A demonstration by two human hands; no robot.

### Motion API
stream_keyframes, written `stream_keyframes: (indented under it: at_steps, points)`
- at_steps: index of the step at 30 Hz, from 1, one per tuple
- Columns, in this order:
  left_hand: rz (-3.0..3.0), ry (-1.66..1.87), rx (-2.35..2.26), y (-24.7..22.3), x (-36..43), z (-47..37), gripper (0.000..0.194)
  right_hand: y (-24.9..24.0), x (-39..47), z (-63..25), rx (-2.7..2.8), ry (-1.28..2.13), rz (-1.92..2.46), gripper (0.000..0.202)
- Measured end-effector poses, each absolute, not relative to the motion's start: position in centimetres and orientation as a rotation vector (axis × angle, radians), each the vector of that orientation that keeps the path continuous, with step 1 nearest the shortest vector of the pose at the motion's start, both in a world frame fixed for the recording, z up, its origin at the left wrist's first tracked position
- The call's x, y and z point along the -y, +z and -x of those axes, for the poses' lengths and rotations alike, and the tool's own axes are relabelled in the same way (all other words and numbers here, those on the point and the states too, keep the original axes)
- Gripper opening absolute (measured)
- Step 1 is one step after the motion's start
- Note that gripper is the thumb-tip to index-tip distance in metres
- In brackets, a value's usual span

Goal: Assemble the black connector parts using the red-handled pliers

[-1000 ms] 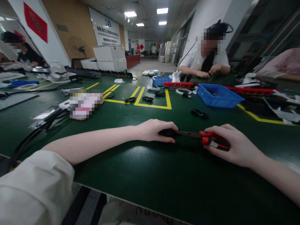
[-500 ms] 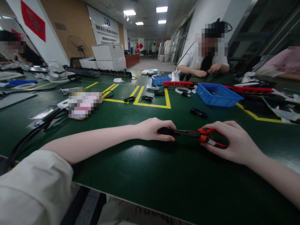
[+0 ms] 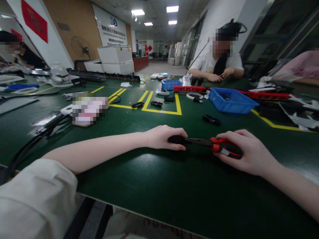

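My left hand (image 3: 163,137) is closed on a small black part (image 3: 176,139), pinched between thumb and fingers just above the green table. What kind of part it is I cannot make out. My right hand (image 3: 245,151) grips red-and-black needle-nose pliers (image 3: 219,146) by the handles. The plier jaws point left and their tip meets the right end of the black part; whether they clamp it is too dark to see. Beyond my right hand another black part (image 3: 211,119) lies on the table.
Several black pieces (image 3: 156,104) lie by yellow tape lines. Blue bins (image 3: 233,101) and a red rail (image 3: 190,89) stand farther back. To the left are a pink phone (image 3: 91,111) and black cables (image 3: 37,141). A person (image 3: 219,63) sits across the table.
Both hands hold nearly the same pose, pliers tip still at the black part. The part seems slightly turned. The person opposite has shifted their head a little.
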State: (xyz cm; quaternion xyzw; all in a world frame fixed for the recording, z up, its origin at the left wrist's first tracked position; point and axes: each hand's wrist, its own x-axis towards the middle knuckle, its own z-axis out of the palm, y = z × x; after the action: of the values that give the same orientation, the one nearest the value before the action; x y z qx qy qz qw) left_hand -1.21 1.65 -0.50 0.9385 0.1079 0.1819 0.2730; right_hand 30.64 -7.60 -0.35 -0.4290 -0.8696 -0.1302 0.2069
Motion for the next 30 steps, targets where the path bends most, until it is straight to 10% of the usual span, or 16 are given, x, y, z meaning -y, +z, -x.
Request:
stream_keyframes:
  at_steps: [30]
  points:
    - [-2.658, 0.472, -0.130, -0.6, -1.5, 1.1, 0.032, 0.7, 7.3, -30.9, 2.489, -0.738, 0.913, 0.036]
